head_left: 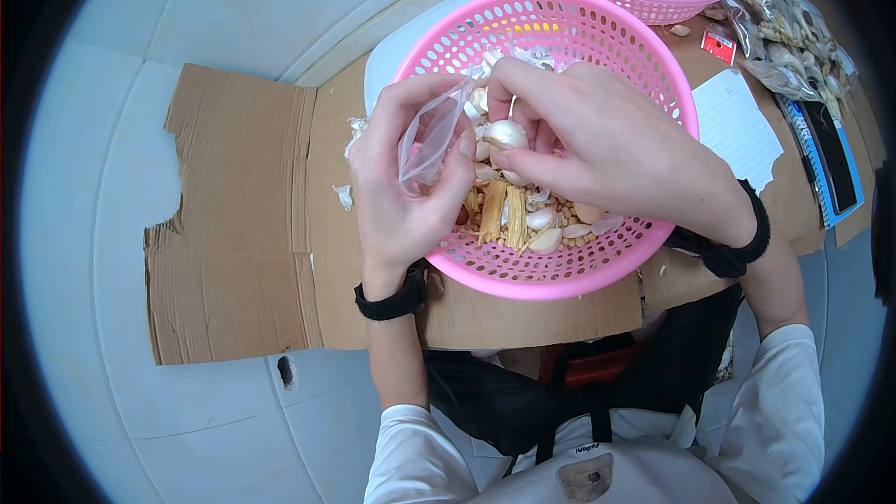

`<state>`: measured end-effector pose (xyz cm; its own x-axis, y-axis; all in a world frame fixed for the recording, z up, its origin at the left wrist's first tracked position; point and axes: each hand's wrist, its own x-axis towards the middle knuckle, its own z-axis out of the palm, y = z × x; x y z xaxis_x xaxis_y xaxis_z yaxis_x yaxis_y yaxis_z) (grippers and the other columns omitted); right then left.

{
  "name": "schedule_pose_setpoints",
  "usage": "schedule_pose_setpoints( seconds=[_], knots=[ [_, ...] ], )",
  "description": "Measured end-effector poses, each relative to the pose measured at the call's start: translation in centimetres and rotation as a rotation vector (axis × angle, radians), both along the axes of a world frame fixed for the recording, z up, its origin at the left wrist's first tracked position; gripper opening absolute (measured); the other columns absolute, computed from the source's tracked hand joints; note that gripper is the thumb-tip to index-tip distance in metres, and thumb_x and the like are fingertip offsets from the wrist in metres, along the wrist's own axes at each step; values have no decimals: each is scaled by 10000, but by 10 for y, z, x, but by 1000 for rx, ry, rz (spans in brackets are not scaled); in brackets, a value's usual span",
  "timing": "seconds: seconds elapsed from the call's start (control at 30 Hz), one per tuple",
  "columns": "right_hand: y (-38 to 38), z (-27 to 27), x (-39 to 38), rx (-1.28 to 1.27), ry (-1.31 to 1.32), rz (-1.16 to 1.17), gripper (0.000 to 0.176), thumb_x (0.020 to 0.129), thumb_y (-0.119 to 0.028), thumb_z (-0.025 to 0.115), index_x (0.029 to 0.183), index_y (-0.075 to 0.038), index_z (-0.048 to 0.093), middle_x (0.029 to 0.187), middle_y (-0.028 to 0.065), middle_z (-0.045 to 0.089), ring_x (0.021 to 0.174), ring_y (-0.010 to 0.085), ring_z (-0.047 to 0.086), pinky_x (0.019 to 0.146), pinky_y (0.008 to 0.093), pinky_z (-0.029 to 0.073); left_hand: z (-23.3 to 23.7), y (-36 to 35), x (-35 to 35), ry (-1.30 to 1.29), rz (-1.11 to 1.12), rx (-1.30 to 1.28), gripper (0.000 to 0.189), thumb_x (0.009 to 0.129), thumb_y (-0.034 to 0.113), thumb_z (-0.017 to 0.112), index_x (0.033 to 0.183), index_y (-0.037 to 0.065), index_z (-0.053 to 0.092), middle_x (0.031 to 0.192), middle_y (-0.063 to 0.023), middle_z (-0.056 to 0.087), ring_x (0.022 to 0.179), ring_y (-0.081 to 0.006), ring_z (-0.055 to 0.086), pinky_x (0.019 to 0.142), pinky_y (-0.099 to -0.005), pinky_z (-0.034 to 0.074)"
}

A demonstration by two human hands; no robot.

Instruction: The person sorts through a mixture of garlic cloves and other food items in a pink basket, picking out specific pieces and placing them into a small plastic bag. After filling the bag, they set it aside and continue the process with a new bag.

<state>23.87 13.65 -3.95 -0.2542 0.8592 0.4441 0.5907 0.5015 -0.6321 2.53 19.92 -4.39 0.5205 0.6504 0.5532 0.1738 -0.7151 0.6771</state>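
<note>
My left hand (401, 154) is closed round a clear plastic bag (434, 138), its mouth spread between thumb and fingers, over the left side of a pink basket (551, 287). To its right, my right hand (569, 126) pinches a white garlic bulb (507, 135) between thumb and fingers. Under both hands the basket holds loose garlic cloves (545, 240), pale yellow sticks (505, 213) and small beige beans (569, 217). The fingers and the bulb hide part of the contents.
Behind stands a second pink basket (644, 0) with plastic bags in it. Filled bags (793, 28), a red-and-white packet (718, 46), white paper (739, 126), a phone (829, 154) and a blue notebook (805, 154) lie at right. Cardboard (233, 215) extends left.
</note>
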Motion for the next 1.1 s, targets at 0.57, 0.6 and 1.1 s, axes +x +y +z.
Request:
schedule_pose_setpoints(
  seconds=[0.57,0.6,1.1],
  knots=[
    [5,-9,1,78,-16,22,252,891,-90,702,1068,-25,534,734,144,678,715,342,694,631,428,489,1,0,-2,59,16,-6,360,879,16,723,1226,-25,634,1022,-93,724,909,-144,703,846,-303,555],
    [5,-10,1,78,-16,22,252,891,-90,702,1068,-25,534,734,144,678,715,342,694,631,428,489,2,0,-2,60,16,-6,360,879,16,723,1226,-25,634,1022,-93,724,909,-144,703,846,-303,555],
    [3,-5,-1,14,40,6,178,876,-91,648,974,34,567,779,220,659,775,434,665,697,531,492,4,-4,1,-6,57,-62,352,907,43,752,1230,-27,630,1022,-86,711,883,-130,674,816,-282,543]
  ],
)
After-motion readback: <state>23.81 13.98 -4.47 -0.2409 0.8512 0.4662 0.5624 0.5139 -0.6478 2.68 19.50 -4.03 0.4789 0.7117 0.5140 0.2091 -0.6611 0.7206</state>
